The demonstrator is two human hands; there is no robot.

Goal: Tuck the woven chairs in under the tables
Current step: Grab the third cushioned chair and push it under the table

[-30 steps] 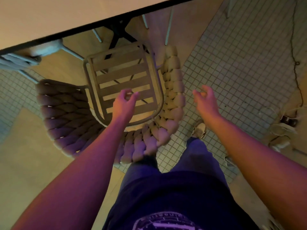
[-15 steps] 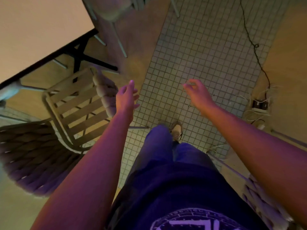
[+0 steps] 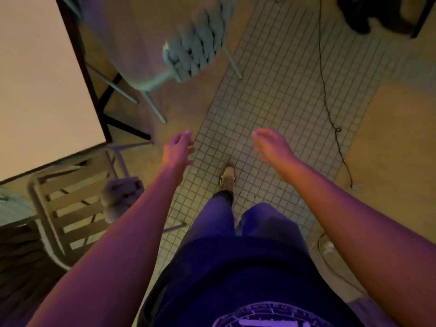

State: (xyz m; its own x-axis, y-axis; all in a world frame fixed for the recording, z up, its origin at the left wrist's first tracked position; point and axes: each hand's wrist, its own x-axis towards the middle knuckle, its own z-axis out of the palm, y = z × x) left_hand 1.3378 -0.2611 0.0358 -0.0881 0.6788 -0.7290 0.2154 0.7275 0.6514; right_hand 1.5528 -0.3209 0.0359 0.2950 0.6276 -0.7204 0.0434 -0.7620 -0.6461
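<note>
A woven chair (image 3: 70, 208) with a slatted seat and thick braided back stands at the lower left, its seat front partly under the pale table (image 3: 40, 79). A second woven chair (image 3: 193, 46), light-coloured, stands ahead at the table's right side, its seat largely out from under the top. My left hand (image 3: 177, 152) and my right hand (image 3: 271, 145) both hang over the tiled floor with fingers apart, holding nothing and touching neither chair.
A strip of small square tiles (image 3: 271, 102) runs ahead between tan floor panels. A black cable (image 3: 330, 102) trails along the right. My legs and one shoe (image 3: 227, 178) are below. Dark objects (image 3: 377, 13) sit at the top right.
My view has swung right, away from the slatted chair, which slid to the lower left. My left hand came off that chair. The second woven chair has come into view ahead.
</note>
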